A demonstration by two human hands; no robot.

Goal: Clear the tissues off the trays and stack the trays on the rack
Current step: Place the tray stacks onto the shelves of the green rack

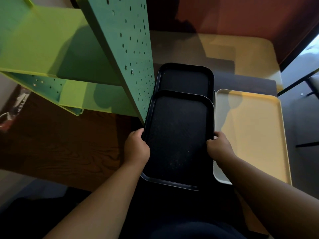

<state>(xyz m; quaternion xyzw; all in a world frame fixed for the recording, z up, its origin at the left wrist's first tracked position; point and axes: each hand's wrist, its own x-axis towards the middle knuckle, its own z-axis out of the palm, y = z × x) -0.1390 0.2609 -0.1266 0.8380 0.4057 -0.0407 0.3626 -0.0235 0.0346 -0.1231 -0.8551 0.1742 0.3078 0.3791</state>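
Note:
I hold a black tray [177,135] by its two long edges, with my left hand [137,146] gripping the left rim and my right hand [218,146] gripping the right rim. Its far end overlaps a second black tray [185,78] lying behind it. A cream tray [250,133] lies flat just to the right. The green rack [77,54] with its perforated side panel [131,54] stands to the left, its shelves bare. No tissues are visible on any tray.
The trays rest on a dark table [259,81] beside a pale cushioned seat [241,54]. A wood-grain floor [60,145] lies under the rack. A dark metal frame [296,57] runs along the right side.

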